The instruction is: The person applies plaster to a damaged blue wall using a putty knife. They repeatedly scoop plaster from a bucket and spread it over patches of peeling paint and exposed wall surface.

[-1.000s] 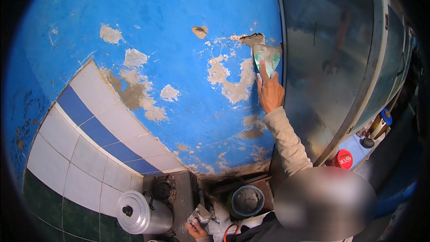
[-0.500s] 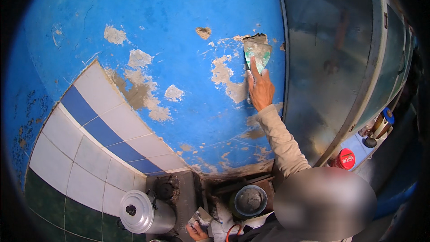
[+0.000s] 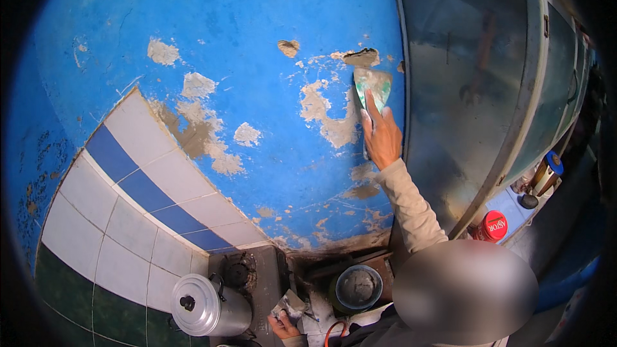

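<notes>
My right hand (image 3: 384,138) grips a putty knife (image 3: 373,85) with a wide green-smeared blade, its index finger stretched along the blade. The blade lies at the blue wall (image 3: 257,90), just below a dark-edged hole (image 3: 362,57) partly filled with grey paste. Down by the stove, my left hand (image 3: 283,326) holds a flat, paste-smeared scraper (image 3: 290,304). To the right of that hand stands a blue-rimmed bowl (image 3: 358,288) with grey paste in it. Bare plaster patches (image 3: 321,110) show left of the putty knife.
A lidded aluminium pot (image 3: 209,305) sits on the stove (image 3: 260,276) at lower left. White and blue tiles (image 3: 138,205) line the left wall. A glass-doored cabinet (image 3: 463,90) stands close on the right, with a red-lidded jar (image 3: 493,226) below. A blurred round shape covers the lower right.
My right hand has drawn the putty knife down and slightly right, off the hole, which now shows grey paste inside. My left hand stays almost in place.
</notes>
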Motion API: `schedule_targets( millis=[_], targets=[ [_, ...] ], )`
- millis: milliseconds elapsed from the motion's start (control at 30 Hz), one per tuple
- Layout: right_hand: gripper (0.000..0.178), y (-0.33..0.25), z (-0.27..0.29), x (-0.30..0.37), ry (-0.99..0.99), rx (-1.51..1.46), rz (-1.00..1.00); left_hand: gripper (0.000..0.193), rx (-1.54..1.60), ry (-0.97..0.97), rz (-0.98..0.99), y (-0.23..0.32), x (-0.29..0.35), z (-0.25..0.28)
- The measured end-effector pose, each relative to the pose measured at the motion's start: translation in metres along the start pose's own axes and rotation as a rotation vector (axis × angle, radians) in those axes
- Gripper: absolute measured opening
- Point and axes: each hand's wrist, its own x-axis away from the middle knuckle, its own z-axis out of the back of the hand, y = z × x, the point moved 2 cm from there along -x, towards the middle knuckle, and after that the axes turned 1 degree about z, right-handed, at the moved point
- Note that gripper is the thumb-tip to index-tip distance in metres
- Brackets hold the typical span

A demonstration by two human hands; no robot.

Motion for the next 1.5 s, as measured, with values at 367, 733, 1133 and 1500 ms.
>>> schedule_targets(
  millis=[367,733,1133,1500],
  targets=[
    [0.058,-0.010,-0.001,0.025,-0.196,0.135,0.003,0.037,-0.012,0.193,-0.124,-0.078,-0.004,0.013],
    [0.029,0.051,0.058,0.254,-1.184,-0.753,-0.825,0.030,0.008,0.043,0.092,-0.147,-0.008,-0.015],
    [0.022,0.089,-0.006,0.413,-1.598,0.218,0.188,0.035,-0.586,-0.581,0.310,-0.257,-0.013,-0.098],
    [0.017,0.087,-0.054,0.454,-1.875,0.376,0.211,0.058,-0.739,-0.885,0.610,-0.265,-0.002,-0.124]
  ],
)
